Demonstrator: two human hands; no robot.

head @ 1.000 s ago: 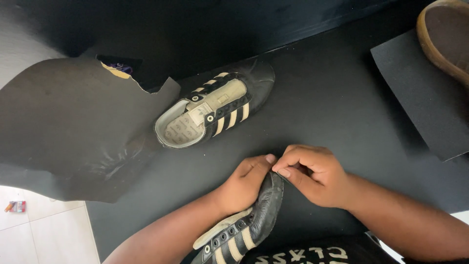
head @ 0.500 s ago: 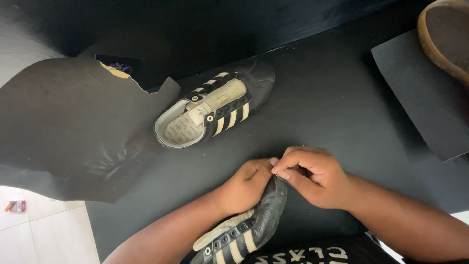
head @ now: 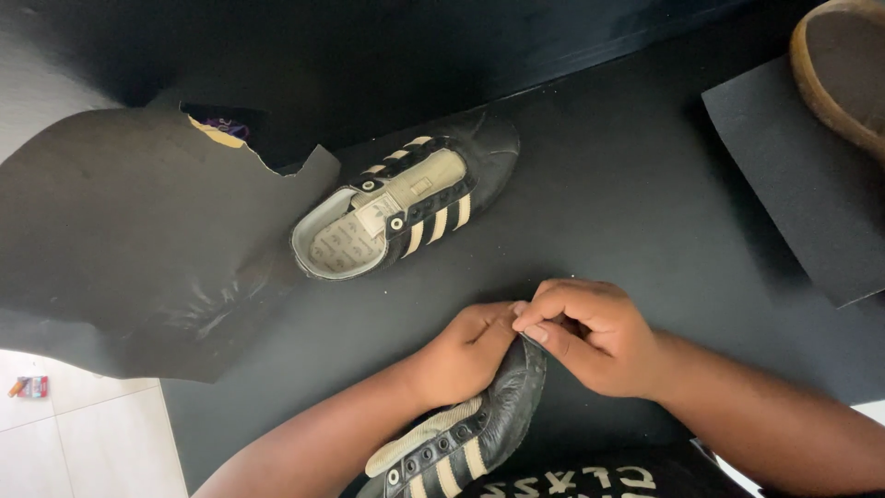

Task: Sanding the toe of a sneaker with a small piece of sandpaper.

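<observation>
Nothing much has shifted since a second ago: your hands stay bunched at the toe of the black striped shoe [head: 479, 429], which lies close to your body on the black table [head: 627, 221]. Your left hand [head: 466, 355] curls shut against the toe from the side, wrist bent. Your right hand [head: 590, 337] pinches the toe edge, fingers folded. Farther out rests a second striped shoe [head: 406, 207], open and unlaced, beside a torn black sheet [head: 138, 240]. Beyond lie a dark abrasive sheet [head: 802, 184] and a brown sole [head: 843, 69].
</observation>
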